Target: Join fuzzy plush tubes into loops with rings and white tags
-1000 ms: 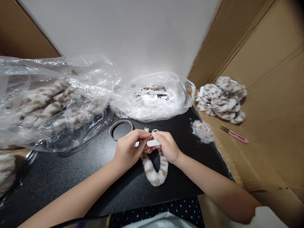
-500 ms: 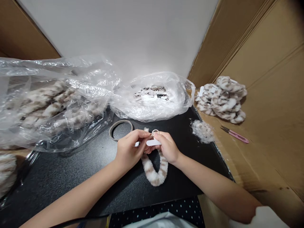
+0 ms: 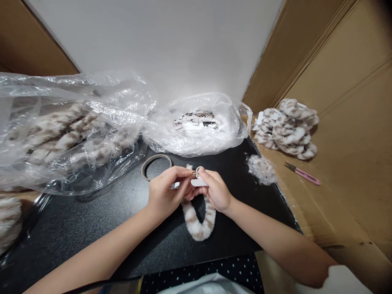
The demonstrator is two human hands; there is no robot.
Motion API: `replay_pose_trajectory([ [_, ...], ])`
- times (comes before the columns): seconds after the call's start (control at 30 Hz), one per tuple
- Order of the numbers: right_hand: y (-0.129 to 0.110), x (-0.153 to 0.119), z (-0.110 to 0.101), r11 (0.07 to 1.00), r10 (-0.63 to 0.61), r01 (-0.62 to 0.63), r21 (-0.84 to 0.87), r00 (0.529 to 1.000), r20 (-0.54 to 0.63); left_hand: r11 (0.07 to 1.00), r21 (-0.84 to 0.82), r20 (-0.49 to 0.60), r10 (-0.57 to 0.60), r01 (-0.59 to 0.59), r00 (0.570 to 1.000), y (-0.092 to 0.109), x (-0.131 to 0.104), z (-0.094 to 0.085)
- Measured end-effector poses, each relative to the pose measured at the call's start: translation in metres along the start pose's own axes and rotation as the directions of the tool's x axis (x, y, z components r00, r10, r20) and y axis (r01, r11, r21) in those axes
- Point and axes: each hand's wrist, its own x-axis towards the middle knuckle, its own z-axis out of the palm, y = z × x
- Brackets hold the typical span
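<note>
Both hands meet over a fluffy white-and-brown fur loop (image 3: 199, 228) that hangs down onto the black tabletop (image 3: 122, 228). My left hand (image 3: 167, 190) is closed in a pinch on a small part near the top of the loop; its fingertips partly hide what they grip. My right hand (image 3: 217, 190) pinches a small pale ring (image 3: 198, 170) between thumb and fingers. A white tag (image 3: 198, 182) lies under the right thumb. A bit of another white piece shows by the left fingers.
A tape roll (image 3: 148, 177) lies left of the hands. Behind are a plastic bag of fur loops (image 3: 61, 134) and a plastic bag of tags (image 3: 196, 141). To the right are a fluff pile (image 3: 261, 169), pink thread snips (image 3: 304, 174) and stacked tagged fur loops (image 3: 288, 128).
The white tag has shifted slightly to the right and up, and the right thumb now covers more of the ring. Both hands stay in nearly the same place.
</note>
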Motion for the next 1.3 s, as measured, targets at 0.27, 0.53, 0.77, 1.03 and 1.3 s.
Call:
replay_pose_trajectory([
  [0.27,-0.007,-0.004,0.0,0.987,-0.05,0.043,-0.157,0.998,-0.04,1.0,-0.006,-0.002,0.027,-0.027,1.0,-0.002,-0.001,0.001],
  [0.53,-0.008,-0.004,0.001,0.971,-0.097,0.067,-0.228,0.988,-0.121,0.998,-0.027,0.029,0.059,-0.058,0.998,-0.003,-0.001,0.001],
  [0.77,-0.005,-0.002,-0.001,0.969,-0.09,0.051,-0.24,0.984,-0.152,0.999,-0.02,0.039,0.048,-0.047,0.998,-0.003,0.0,0.002],
  [1.03,-0.001,-0.003,0.004,0.963,-0.121,0.078,-0.259,0.98,-0.155,0.999,-0.004,0.039,0.05,-0.05,0.998,-0.004,-0.003,0.005],
  [1.3,-0.003,-0.003,-0.002,0.982,-0.038,0.025,-0.189,0.997,-0.066,0.981,-0.147,0.078,-0.115,0.126,0.99,-0.007,0.0,0.0],
])
